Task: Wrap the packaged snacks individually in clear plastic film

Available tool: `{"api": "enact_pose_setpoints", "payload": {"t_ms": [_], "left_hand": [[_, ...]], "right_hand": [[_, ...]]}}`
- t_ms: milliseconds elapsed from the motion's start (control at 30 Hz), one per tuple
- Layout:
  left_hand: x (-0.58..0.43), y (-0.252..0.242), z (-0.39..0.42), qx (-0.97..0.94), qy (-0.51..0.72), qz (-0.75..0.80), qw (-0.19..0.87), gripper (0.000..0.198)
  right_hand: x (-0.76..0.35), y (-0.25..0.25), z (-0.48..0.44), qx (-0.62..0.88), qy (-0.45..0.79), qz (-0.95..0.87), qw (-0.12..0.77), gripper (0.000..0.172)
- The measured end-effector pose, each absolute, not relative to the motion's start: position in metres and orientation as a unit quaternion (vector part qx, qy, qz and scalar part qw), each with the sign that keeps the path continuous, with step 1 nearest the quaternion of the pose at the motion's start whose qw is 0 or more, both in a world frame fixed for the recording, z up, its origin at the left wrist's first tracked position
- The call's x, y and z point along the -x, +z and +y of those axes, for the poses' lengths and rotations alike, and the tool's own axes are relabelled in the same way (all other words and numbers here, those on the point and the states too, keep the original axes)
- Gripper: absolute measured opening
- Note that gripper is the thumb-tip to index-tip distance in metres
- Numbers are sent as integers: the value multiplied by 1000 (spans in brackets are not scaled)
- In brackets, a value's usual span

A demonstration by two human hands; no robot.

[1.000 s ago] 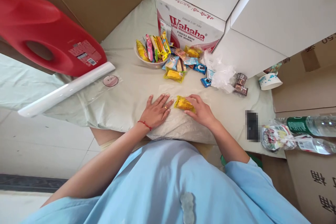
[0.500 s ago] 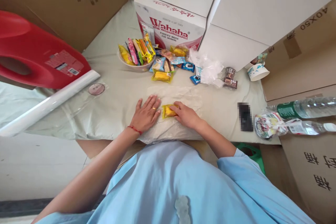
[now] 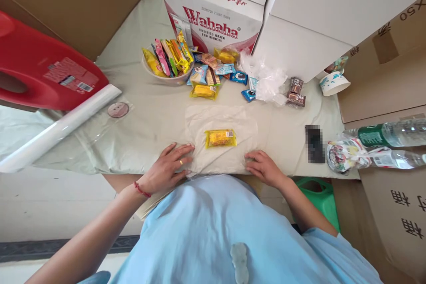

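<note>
A yellow-wrapped snack cake [image 3: 220,138] lies flat on a clear plastic bag [image 3: 221,162], which is spread on the cloth-covered table near my body. At the bag's near left corner rests my left hand [image 3: 171,164], fingers apart and stretched toward its edge. My right hand [image 3: 265,168] is at the near right edge of the bag, with its fingers extended and slightly bent. Neither hand touches the snack cake.
Behind the bag, a bowl [image 3: 169,79] holds several wrapped snacks, with more wrapped snacks [image 3: 203,91] beside it. Crumpled plastic [image 3: 271,82] lies near brown packets [image 3: 295,97]. A plastic roll [image 3: 63,131] and red jug [image 3: 63,66] are left; a blurred phone [image 3: 314,144] and bottles [image 3: 388,135] right.
My right hand has let go of the snack cake and moved right to the bag's edge. My left hand has moved down and left. The snack cake stays on the bag.
</note>
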State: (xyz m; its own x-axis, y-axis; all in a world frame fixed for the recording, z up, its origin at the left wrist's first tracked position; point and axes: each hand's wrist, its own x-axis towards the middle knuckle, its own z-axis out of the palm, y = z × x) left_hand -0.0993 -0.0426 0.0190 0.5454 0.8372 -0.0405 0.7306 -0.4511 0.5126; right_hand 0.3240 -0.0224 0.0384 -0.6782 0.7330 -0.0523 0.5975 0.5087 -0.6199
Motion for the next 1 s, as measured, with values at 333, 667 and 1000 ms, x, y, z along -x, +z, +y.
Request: {"api": "enact_pose_setpoints", "payload": {"t_ms": [333, 667, 1000], "left_hand": [[111, 31, 68, -679, 233, 683, 137, 38], [11, 71, 5, -784, 268, 558, 46, 32], [-26, 37, 18, -824, 106, 544, 121, 37]], "right_hand": [[-292, 81, 113, 541, 261, -799, 14, 21], [-216, 75, 163, 519, 122, -846, -3, 63], [-195, 96, 144, 439, 160, -884, -5, 23]]}}
